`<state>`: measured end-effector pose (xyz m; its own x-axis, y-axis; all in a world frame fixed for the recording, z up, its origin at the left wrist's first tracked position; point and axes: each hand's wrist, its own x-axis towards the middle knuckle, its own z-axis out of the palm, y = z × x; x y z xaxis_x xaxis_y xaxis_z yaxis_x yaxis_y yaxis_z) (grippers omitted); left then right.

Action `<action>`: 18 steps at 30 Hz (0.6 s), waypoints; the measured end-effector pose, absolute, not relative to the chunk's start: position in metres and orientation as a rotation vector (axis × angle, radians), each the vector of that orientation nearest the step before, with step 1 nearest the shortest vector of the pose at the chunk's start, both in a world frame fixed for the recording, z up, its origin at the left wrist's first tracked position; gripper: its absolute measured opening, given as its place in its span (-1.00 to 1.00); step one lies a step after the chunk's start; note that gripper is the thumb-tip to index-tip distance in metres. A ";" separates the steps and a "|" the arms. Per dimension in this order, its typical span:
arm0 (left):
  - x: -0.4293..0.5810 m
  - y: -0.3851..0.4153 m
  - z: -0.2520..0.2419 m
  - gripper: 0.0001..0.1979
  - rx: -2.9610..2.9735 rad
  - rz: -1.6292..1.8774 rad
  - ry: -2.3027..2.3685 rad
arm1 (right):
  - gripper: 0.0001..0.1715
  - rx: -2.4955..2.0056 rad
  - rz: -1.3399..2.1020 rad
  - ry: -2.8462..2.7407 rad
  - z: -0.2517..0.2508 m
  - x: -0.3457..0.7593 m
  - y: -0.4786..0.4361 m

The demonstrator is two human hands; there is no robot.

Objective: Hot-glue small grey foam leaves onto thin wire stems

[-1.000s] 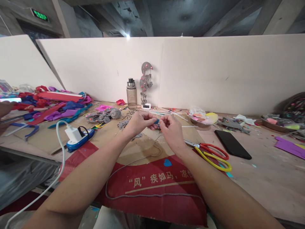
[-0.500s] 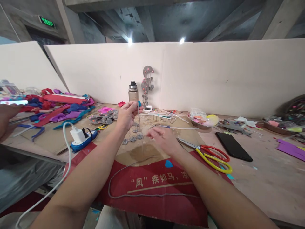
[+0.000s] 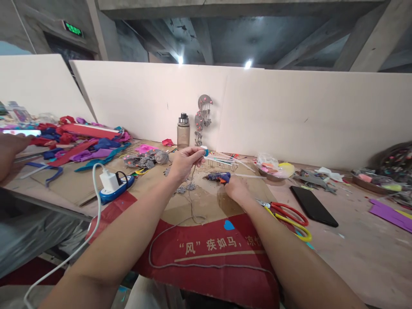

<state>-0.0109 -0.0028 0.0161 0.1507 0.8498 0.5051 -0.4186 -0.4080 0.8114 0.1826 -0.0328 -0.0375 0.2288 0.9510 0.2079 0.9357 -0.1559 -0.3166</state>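
Note:
My left hand (image 3: 184, 162) is raised over the cardboard sheet (image 3: 206, 201) and pinches a small blue piece (image 3: 206, 152) with a grey cord (image 3: 192, 201) hanging from it down onto the sheet. Several grey felt flowers (image 3: 186, 188) lie under that hand. My right hand (image 3: 235, 189) rests further right on the sheet, its fingers closed round the handle of a blue glue gun (image 3: 218, 176), whose nozzle points left.
Red and yellow scissors (image 3: 288, 214) and a black phone (image 3: 313, 205) lie right of my right hand. A bottle (image 3: 183, 131), a grey hanging ornament (image 3: 202, 113), a power strip with a white charger (image 3: 113, 186), coloured felt scraps (image 3: 77, 143) and another person's hand (image 3: 8, 152) are around.
My right hand let go of the blue piece, swept right and took hold of the glue gun. My left hand lifted the blue piece with the cord hanging from it.

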 end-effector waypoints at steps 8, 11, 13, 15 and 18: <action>-0.012 0.000 0.016 -0.73 1.355 1.549 0.464 | -0.55 -1.555 0.239 -1.393 -0.013 0.192 -0.047; -0.014 0.002 0.016 -0.72 1.346 1.556 0.478 | -0.62 -1.335 0.355 -1.362 -0.006 0.188 -0.055; -0.015 0.003 0.015 -0.71 1.335 1.559 0.494 | -0.66 -1.224 0.472 -1.308 -0.001 0.181 -0.062; -0.015 0.004 0.015 -0.70 1.325 1.560 0.498 | -0.69 -1.154 0.587 -1.285 0.003 0.174 -0.069; -0.015 0.005 0.014 -0.71 1.311 1.573 0.502 | -0.71 -1.055 0.695 -1.349 0.009 0.164 -0.079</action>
